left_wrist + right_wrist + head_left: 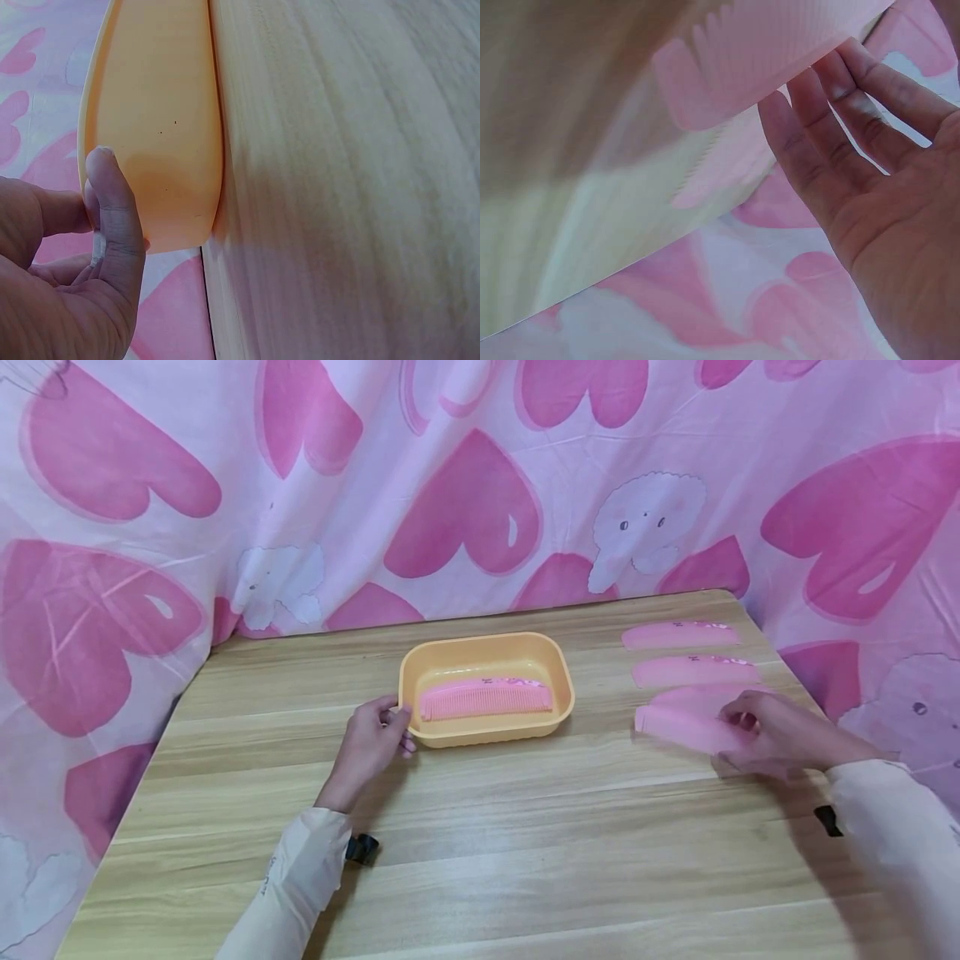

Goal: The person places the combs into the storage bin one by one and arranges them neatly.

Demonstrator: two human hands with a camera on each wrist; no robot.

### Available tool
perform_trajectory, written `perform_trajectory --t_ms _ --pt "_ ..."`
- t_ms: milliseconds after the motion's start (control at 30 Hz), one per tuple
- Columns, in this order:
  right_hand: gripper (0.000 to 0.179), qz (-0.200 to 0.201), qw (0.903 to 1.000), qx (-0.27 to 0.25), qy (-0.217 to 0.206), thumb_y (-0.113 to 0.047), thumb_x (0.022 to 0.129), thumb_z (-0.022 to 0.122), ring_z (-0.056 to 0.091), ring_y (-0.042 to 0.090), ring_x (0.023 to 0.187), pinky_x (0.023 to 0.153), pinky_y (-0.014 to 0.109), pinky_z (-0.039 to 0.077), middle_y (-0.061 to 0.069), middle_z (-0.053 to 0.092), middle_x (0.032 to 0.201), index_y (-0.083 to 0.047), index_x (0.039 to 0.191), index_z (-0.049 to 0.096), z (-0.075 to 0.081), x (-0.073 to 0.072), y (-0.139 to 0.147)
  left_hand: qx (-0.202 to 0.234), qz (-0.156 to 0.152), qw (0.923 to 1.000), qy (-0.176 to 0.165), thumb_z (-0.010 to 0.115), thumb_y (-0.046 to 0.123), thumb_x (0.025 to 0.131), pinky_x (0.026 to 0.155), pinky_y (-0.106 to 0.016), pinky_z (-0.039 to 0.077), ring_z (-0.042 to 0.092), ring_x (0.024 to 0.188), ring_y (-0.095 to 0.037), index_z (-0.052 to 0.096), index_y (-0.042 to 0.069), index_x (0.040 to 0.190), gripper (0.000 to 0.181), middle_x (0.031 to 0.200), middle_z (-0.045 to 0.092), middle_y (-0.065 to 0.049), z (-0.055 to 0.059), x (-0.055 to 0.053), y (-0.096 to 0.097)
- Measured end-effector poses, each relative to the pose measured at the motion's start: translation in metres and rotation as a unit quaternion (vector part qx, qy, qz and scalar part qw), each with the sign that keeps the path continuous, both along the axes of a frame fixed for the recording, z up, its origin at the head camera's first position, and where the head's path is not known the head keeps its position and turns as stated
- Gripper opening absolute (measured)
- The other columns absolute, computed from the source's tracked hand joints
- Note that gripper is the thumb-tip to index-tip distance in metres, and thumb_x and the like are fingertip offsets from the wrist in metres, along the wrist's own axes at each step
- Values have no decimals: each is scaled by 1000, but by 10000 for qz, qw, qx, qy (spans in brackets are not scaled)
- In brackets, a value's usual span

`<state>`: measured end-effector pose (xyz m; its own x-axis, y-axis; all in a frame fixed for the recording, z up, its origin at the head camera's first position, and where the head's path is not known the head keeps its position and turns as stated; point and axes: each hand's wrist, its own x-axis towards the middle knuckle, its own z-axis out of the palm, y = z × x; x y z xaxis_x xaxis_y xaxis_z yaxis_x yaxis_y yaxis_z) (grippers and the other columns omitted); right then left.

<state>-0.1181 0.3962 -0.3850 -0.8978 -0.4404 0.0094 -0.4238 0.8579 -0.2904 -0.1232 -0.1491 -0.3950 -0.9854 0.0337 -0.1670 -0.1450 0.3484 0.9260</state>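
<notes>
My left hand (pixel 369 739) grips the left end of a yellow-orange plastic tray (pixel 491 736), thumb and fingers at its rim. In the left wrist view, fingers (pixel 118 217) lie against the outside of the tray's wall. Inside the tray rests one pink comb (pixel 486 700), its teeth toward me. On the right, my right hand (pixel 783 735) holds another pink comb (pixel 678 725) by its right part, tilted and blurred. The right wrist view shows the fingertips at the back edge of this comb (pixel 757 60); the thumb is hidden there.
Two pink combs, a farther one (pixel 678 635) and a nearer one (pixel 693 672), lie on the wooden table (pixel 525 843) beyond my right hand. A pink heart-patterned cloth (pixel 465 510) hangs behind the table and at its sides.
</notes>
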Motion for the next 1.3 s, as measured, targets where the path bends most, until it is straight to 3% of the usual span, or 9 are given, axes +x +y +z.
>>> perform_trajectory --t_ms 200,467,733,1000,1300 --pt "39 179 9993 -312 -105 -19 65 93 60 13 76 66 32 59 -1 66 83 0 93 74 17 -23 -27 -2 20 10000 18 53 12 105 57 -33 65 65 60 -17 53 -7 138 38 81 63 -14 -1 0 1" --pt "40 391 9978 -510 -160 -27 65 94 59 14 78 69 35 57 -2 66 81 -4 90 72 40 -53 -72 11 -20 10000 -3 52 11 106 58 -33 65 66 61 -17 53 -7 139 38 82 62 -15 -2 1 0" --pt "27 529 9971 -302 -452 -21 72 87 58 16 76 71 31 53 -1 63 81 -8 91 71 60 -77 -119 18 -3 10000 -24 53 12 106 58 -32 65 66 62 -18 53 -7 139 38 82 62 -15 -3 0 -1" --pt "25 620 9944 -319 -794 -23 74 86 52 16 66 61 30 49 1 59 74 -10 87 69 67 -97 -163 116 21 9999 2 52 10 106 57 -31 64 65 60 -17 52 -9 139 38 81 62 -16 -2 -1 0" --pt "36 1048 9923 -24 -655 -31 73 87 56 19 73 67 33 52 4 65 83 -5 90 69 67 -113 -212 -18 89 9999 -82 53 12 106 58 -33 65 66 61 -18 52 -6 140 39 82 62 -15 0 -1 1"
